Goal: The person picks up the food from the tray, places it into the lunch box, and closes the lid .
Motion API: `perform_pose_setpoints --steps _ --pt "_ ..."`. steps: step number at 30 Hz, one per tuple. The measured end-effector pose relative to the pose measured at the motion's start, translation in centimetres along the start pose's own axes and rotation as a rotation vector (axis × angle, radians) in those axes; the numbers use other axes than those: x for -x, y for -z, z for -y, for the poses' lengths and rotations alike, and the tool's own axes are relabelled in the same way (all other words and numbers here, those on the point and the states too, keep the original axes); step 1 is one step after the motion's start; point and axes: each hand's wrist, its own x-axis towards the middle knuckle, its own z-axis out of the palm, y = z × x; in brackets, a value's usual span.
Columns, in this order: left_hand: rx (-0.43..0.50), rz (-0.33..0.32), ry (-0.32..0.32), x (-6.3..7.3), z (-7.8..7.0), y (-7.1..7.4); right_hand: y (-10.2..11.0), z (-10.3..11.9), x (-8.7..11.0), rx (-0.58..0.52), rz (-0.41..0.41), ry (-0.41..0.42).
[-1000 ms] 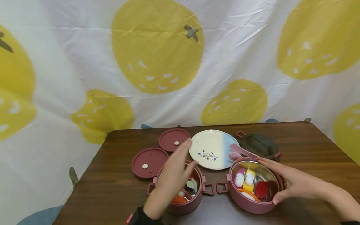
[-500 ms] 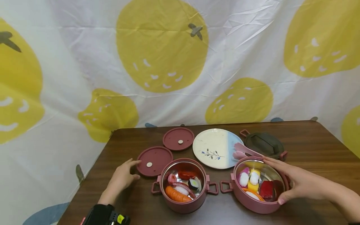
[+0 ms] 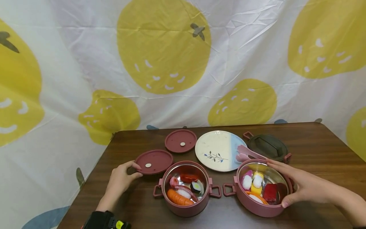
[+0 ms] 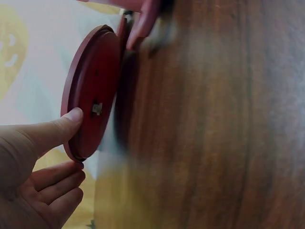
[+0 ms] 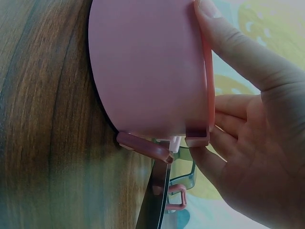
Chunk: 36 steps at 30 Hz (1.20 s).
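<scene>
My left hand (image 3: 118,180) pinches the near-left edge of a round dark-red pot lid (image 3: 160,158). In the left wrist view the thumb lies on the lid's (image 4: 97,71) face, near its small pale knob, with the fingertips at the lower edge. My right hand (image 3: 307,184) rests at the right side of a pink pot (image 3: 257,210), its thumb and fingers spread along the rim. Toy sushi pieces (image 3: 257,183) lie in this pot. A second pink pot (image 3: 187,210) stands to its left, holding toy food such as an orange prawn shape (image 3: 179,197).
Another dark-red lid (image 3: 177,138) lies farther back. Beside it is a cream-and-blue plate (image 3: 211,146), with pink utensils (image 3: 248,152) over its right edge. A dark green lidded pan (image 3: 267,148) sits at the back right. A fruit-print cloth (image 3: 171,63) hangs behind the table.
My left hand has moved left from over the left pot to the near lid and taken its edge. That lid has shifted slightly left and tilted. My right hand stays at the right pot.
</scene>
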Motion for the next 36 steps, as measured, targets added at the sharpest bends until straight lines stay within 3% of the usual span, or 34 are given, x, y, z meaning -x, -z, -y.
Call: perform_pose_setpoints --steps 5,9,13,19,23,29,36 --pt "0.025 -0.069 -0.053 -0.2 -0.9 0.7 0.0 0.3 0.7 -0.008 -0.002 -0.047" --pt "0.046 -0.125 -0.13 -0.5 -2.6 1.2 0.3 1.0 1.1 -0.016 -0.008 -0.08" --pt "0.079 -0.158 -0.235 -0.2 -5.5 1.7 0.3 1.7 1.3 -0.02 -0.022 -0.075" --pt "0.144 -0.145 -0.393 1.4 -10.5 1.4 0.1 2.5 0.2 -0.095 0.017 -0.1" --pt "0.198 -0.096 -0.476 2.5 -14.2 -0.4 0.1 2.9 -0.9 -0.11 0.034 -0.115" --pt "0.201 0.013 -0.537 4.1 -19.6 -4.9 0.1 2.9 -1.0 -0.191 0.031 -0.101" --pt "0.153 0.081 -0.567 5.1 -22.3 -9.5 -0.5 2.5 -0.2 -0.304 0.007 -0.063"
